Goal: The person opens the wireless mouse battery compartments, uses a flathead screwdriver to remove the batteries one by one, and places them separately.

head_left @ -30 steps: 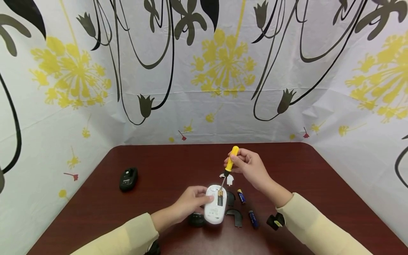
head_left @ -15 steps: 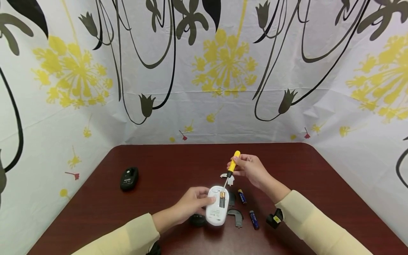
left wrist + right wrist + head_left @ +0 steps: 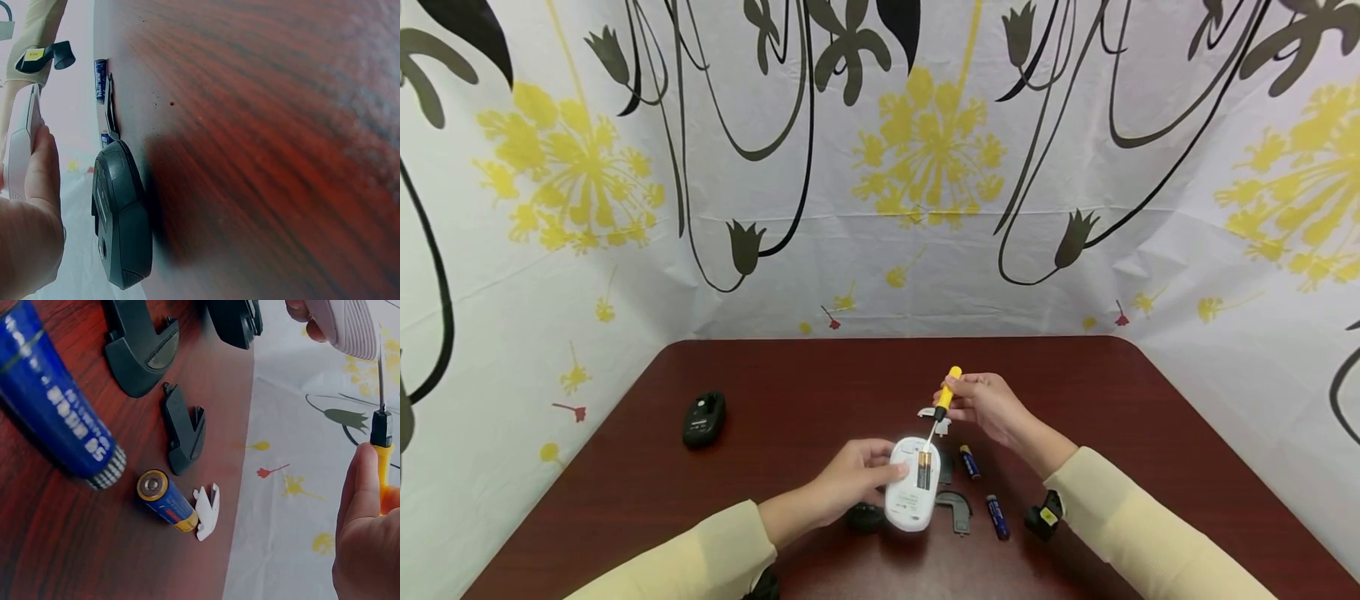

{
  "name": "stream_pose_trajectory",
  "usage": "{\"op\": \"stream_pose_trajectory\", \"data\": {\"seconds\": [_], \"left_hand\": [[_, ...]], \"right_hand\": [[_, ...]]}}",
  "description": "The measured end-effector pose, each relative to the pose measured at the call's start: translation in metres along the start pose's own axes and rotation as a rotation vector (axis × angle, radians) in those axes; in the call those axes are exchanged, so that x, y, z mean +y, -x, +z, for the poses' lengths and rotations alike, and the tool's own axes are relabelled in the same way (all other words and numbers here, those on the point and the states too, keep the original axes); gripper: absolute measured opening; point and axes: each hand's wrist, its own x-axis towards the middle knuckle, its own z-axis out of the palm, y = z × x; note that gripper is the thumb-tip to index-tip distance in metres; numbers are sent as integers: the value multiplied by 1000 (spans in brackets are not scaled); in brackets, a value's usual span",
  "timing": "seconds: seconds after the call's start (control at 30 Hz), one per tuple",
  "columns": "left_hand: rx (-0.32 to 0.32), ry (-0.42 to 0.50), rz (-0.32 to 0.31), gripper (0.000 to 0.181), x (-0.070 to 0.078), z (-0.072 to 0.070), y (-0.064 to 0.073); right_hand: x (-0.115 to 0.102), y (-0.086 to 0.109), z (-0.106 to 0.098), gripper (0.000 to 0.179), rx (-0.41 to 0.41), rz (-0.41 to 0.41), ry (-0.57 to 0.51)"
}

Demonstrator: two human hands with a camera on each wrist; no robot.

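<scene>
My left hand (image 3: 853, 473) holds a white computer mouse (image 3: 910, 507) by its left side, thumb on the upturned underside. In the mouse's open battery slot, batteries (image 3: 923, 472) with gold ends show. Between the thumb and fingers of my right hand (image 3: 992, 407) is a screwdriver (image 3: 951, 388) with a yellow handle. Its thin shaft slants down to the top end of the slot; whether the tip touches a battery cannot be told. In the right wrist view, the shaft (image 3: 381, 381) stands beside the mouse's ribbed end (image 3: 350, 331).
A dark mouse (image 3: 122, 212) lies under my left hand, another black mouse (image 3: 703, 420) far left. Black covers (image 3: 957, 507) and a white cover (image 3: 943, 426) lie on the dark red table (image 3: 805, 383). Two blue batteries, one nearer (image 3: 997, 517) and one farther (image 3: 970, 462), lie to the right.
My right hand and the screwdriver have come down a little. The white mouse has shifted slightly to the right, its slot turned more into view. Both hands keep their hold.
</scene>
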Motion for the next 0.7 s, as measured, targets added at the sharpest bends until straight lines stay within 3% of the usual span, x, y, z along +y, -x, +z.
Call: {"op": "stream_pose_trajectory", "data": {"seconds": [0.7], "left_hand": [[-15,-7,-15,33,0,2,2]], "right_hand": [[12,-3,0,36,-37,47,-44]]}}
